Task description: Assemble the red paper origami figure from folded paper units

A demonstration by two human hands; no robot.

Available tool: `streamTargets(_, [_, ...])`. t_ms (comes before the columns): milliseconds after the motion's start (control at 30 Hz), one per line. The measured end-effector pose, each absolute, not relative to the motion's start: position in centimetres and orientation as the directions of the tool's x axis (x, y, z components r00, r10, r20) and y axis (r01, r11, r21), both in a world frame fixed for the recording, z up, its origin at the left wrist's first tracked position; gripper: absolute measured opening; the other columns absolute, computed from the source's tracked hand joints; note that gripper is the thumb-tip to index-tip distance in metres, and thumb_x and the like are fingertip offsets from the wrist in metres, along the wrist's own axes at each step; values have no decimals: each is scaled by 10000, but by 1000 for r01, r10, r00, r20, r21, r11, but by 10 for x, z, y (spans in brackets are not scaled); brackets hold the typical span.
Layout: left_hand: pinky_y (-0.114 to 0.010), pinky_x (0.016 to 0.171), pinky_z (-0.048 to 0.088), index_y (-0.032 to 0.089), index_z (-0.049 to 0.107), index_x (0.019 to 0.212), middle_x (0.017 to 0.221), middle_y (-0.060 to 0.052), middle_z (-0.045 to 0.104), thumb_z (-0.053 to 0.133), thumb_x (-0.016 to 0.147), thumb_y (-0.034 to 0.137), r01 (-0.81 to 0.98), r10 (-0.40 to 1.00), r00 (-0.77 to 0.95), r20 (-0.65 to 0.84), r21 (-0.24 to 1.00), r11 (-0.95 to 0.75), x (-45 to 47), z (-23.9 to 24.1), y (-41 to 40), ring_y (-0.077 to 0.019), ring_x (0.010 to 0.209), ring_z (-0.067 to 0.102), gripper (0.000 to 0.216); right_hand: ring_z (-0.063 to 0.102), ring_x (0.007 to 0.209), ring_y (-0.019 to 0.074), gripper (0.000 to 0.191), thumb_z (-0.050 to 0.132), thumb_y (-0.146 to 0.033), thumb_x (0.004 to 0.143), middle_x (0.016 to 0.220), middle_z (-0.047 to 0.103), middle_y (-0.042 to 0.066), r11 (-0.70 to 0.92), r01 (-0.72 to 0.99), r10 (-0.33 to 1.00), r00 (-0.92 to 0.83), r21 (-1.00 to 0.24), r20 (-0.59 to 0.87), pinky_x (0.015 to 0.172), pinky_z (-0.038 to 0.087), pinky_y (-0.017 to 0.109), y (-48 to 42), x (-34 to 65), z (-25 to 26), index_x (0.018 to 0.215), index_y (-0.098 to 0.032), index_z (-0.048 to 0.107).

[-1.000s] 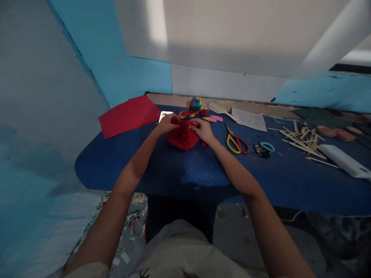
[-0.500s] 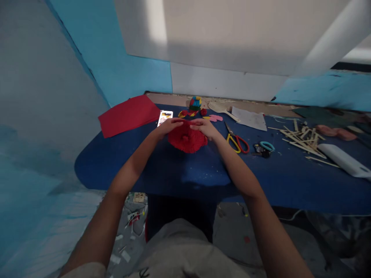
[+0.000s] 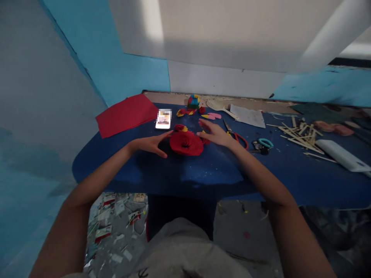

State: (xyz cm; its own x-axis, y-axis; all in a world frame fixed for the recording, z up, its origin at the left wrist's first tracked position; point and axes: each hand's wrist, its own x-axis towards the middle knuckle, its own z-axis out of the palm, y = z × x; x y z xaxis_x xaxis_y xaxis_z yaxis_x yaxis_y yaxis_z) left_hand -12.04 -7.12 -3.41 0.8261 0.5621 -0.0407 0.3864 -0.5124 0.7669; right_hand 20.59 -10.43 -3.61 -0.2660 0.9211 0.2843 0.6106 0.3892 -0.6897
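A round red ruffled piece [image 3: 187,143], darker at its centre, rests on the blue table in front of me. Behind its upper left edge shows a smaller red and yellow piece [image 3: 181,128], and some red bits stick out at its right. To its left, my left hand [image 3: 152,144] is open, thumb apart and fingers pointing at the piece. My right hand [image 3: 216,133] hovers open at its upper right, fingers spread. Neither hand holds anything. A phone [image 3: 164,119] with a lit screen lies beyond my left hand.
Red sheets [image 3: 127,115] lie at the left. Scissors [image 3: 239,139] and keys with a blue ring [image 3: 265,143] sit to the right, before a pile of wooden sticks [image 3: 301,135] and a white-handled tool [image 3: 342,155]. A multicoloured round object [image 3: 193,102] stands at the back.
Both hands have let go of the red ruffled piece and moved apart, left hand leftward, right hand slightly rightward. The piece now lies on the table, and the phone is fully uncovered.
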Motion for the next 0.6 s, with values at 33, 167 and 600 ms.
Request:
streamTargets(33, [-384,1118,400,214,387,1499,1533,-158,432,866,573,523,431,584,810,-43,720,-544,-126,-35,-69,-312,1406,437,1088,650,1139,282,633,737,-439,770,1327,645,129,420,595,907,-257,-685,332,953,535,440,-117,215,-36,1338,-203,587])
streamTargets(167, [-443,1179,291,213,501,1424,1504,-157,467,831,575,617,555,654,757,-5,532,-639,-130,-49,-61,-360,1431,369,996,718,886,259,353,677,-519,820,991,762,97,359,669,927,-175,-651,331,815,581,419,-169,236,-48,996,-218,736])
streamTargets(600, [-546,1187,259,202,392,1471,1474,-187,452,866,503,624,307,545,825,148,692,-653,-83,-62,-63,-391,1383,408,1157,574,1230,393,766,712,-629,745,1313,623,178,342,767,934,-213,-543,287,1021,455,610,-177,188,-79,1373,-232,526])
